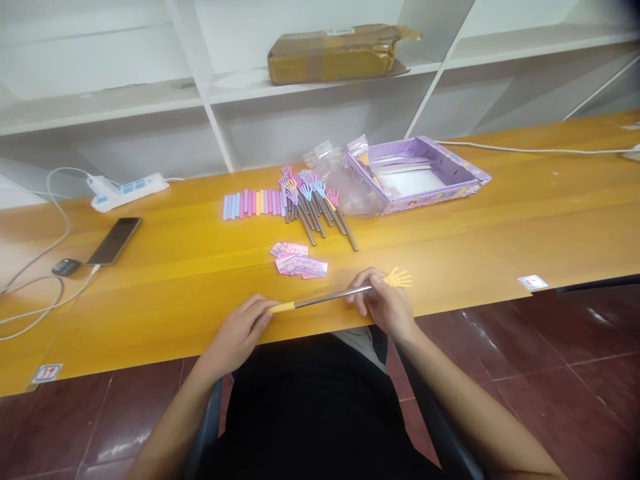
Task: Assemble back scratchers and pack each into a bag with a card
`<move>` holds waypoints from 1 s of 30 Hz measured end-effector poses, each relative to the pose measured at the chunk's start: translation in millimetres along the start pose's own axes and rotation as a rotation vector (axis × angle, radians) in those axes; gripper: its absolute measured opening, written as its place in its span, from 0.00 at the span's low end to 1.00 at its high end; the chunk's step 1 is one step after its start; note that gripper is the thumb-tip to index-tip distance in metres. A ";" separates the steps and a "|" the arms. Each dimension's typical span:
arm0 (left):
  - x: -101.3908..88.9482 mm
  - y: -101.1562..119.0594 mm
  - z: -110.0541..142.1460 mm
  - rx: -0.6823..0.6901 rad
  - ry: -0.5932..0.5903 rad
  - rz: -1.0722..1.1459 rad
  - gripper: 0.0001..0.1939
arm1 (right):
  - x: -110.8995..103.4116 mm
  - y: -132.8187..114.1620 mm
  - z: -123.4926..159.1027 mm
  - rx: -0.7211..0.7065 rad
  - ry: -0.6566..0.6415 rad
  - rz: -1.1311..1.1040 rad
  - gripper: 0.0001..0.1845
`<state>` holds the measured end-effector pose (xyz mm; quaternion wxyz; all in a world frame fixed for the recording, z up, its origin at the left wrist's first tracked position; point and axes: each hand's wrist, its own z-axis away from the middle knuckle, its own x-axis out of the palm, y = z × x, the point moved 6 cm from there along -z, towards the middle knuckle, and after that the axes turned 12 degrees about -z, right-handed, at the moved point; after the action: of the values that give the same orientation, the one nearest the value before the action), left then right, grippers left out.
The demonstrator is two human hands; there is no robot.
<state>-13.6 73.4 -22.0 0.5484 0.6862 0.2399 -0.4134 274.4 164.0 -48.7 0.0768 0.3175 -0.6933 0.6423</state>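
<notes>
Looks like a slim, straight back scratcher (333, 296) with silver metal shaft (320, 299), yellow grip (284, 307) and yellow hand-shaped head (399, 278) with splayed prongs. Runs crosswise, grip at left, head at right; held near both ends over the counter (190, 293).

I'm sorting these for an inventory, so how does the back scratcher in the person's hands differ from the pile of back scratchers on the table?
The held back scratcher has a yellow grip; rods in the pile of back scratchers show bare metal ends.
The held back scratcher spans the left hand and right hand; the pile lies on the table.
Both have hand-shaped heads and metal rods.
</notes>
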 end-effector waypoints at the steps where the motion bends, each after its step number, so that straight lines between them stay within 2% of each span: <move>1: 0.1 -0.1 0.2 0.000 -0.001 -0.002 0.18 | -0.4 0.3 0.2 0.002 0.001 0.004 0.21; 15: -0.3 -0.7 1.7 -0.026 -0.058 0.029 0.18 | 1.0 0.3 3.5 0.010 -0.048 0.050 0.21; 19: -1.0 -2.8 2.0 -0.040 -0.030 0.032 0.18 | 0.9 2.4 7.3 0.019 -0.085 0.073 0.22; 25: -5.5 -4.1 2.8 -0.062 0.021 0.032 0.17 | 12.2 0.5 12.0 0.015 -0.192 0.066 0.23; 30: -6.0 -3.5 6.0 -0.053 0.021 0.071 0.17 | 17.0 0.2 14.4 0.018 -0.246 0.039 0.24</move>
<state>-21.4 69.5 -19.4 0.5781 0.6837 0.2322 -0.3800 265.2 144.7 -42.5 -0.0242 0.3809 -0.6978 0.6061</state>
